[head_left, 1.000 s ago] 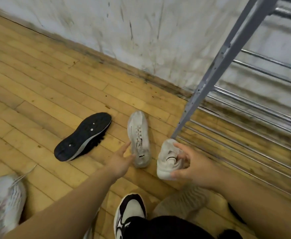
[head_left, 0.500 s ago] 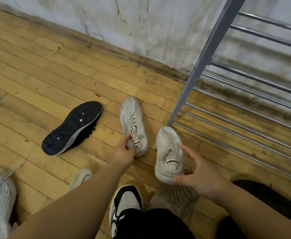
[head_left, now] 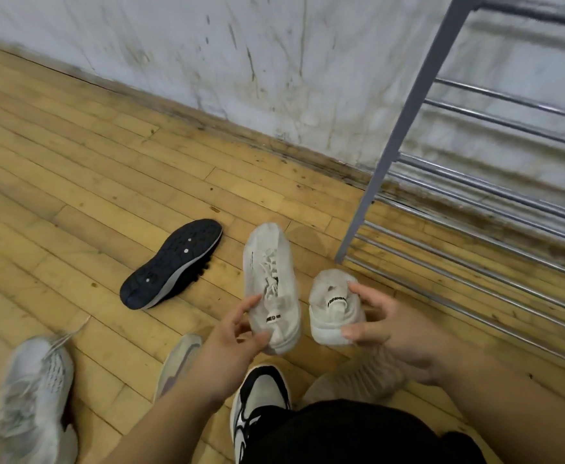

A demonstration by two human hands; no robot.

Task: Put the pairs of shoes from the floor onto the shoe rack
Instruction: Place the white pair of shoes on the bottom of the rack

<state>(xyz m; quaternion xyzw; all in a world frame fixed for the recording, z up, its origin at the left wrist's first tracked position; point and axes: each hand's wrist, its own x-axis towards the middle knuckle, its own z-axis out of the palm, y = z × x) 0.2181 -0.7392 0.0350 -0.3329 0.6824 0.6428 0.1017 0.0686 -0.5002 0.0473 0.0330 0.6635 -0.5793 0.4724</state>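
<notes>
I hold a pair of white sneakers. My left hand grips the heel of the left white sneaker, whose toe points away from me. My right hand grips the heel of the right white sneaker, tipped toe-down. The metal shoe rack stands to the right against the wall, its grey leg just beyond the right sneaker and its lower bars bare. A dark sneaker lies sole-up on the wooden floor to the left.
A grey-white sneaker lies at the lower left, another pale one beside my left wrist. A beige knit shoe sits under my right hand. A black-and-white shoe shows at the bottom. A stained white wall runs behind.
My left hand has closed on the left white sneaker's heel and lifted it toward me. My right hand has tipped the right sneaker toe-down. The view shifted slightly.
</notes>
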